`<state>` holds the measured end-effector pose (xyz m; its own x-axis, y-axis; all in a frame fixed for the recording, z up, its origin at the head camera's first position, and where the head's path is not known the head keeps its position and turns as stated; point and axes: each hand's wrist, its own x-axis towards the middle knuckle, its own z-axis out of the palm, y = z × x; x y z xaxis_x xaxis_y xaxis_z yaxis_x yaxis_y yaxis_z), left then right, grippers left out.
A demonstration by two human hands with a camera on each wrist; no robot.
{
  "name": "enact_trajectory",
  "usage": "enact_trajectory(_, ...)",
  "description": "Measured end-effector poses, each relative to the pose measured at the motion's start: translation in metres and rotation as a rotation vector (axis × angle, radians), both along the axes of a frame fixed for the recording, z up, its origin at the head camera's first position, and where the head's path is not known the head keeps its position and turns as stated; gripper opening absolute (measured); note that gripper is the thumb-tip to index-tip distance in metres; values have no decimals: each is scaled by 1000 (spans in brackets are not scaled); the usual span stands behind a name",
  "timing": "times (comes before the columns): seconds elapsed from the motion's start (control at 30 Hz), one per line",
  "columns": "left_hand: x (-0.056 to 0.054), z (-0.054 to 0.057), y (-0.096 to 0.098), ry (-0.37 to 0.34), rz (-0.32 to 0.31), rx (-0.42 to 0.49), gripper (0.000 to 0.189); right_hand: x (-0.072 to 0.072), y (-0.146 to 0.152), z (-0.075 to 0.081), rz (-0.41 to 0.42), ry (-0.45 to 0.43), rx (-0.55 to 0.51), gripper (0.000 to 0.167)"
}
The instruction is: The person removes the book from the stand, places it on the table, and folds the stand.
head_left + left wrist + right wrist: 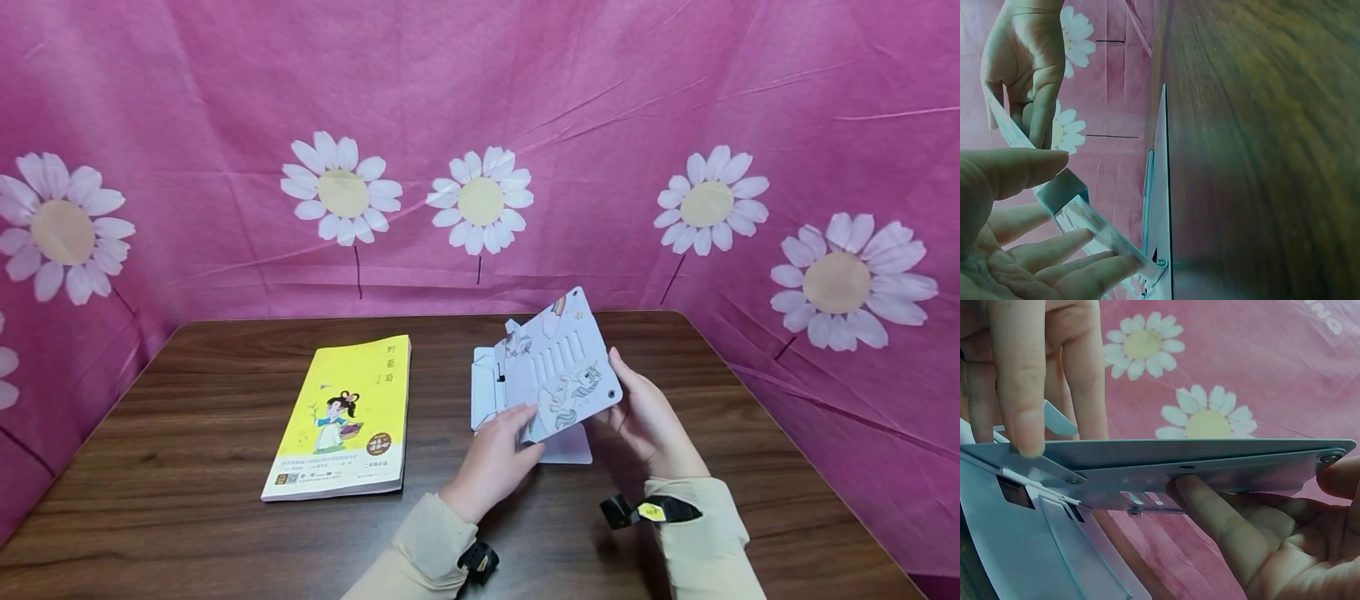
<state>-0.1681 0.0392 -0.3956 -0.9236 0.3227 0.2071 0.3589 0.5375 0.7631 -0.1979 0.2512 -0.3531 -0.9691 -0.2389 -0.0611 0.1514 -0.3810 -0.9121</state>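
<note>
A white folding book stand (558, 375) with unicorn and rainbow prints stands on the table, its slotted panel raised at a slant above the flat base (566, 447). At the panel's lower left edge, my left hand (498, 458) holds it between thumb and fingers; the left wrist view shows the fingers (1054, 253) spread along the printed side. My right hand (645, 417) grips the right corner, thumb at the edge and a finger (1210, 515) against the panel's underside. The hinge and a wire support (1063, 534) between panel and base show in the right wrist view.
A thick yellow book (341, 417) with a cartoon girl on its cover lies to the left of the stand. Beneath both is a dark wood table (187, 467). A pink cloth (570, 92) with white daisies hangs behind and at the sides.
</note>
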Motion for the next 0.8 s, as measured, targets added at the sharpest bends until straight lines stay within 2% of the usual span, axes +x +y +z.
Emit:
enact_trajectory(0.27, 1, -1, 1, 9, -30, -12, 47, -3, 13, -1, -28, -69, 57, 38)
enact_trajectory(0.37, 1, -1, 1, 8, -35, -24, 47, -3, 18, -2, -66, -109, 90, 35)
enact_trajectory(0.57, 3, 0, 1, -17, -43, -33, 47, -6, 26, -7, -128, -146, 212, 29)
enact_trajectory(0.8, 4, 1, 3, -37, -44, -43, 46, -13, 39, -19, -143, -210, 314, 25)
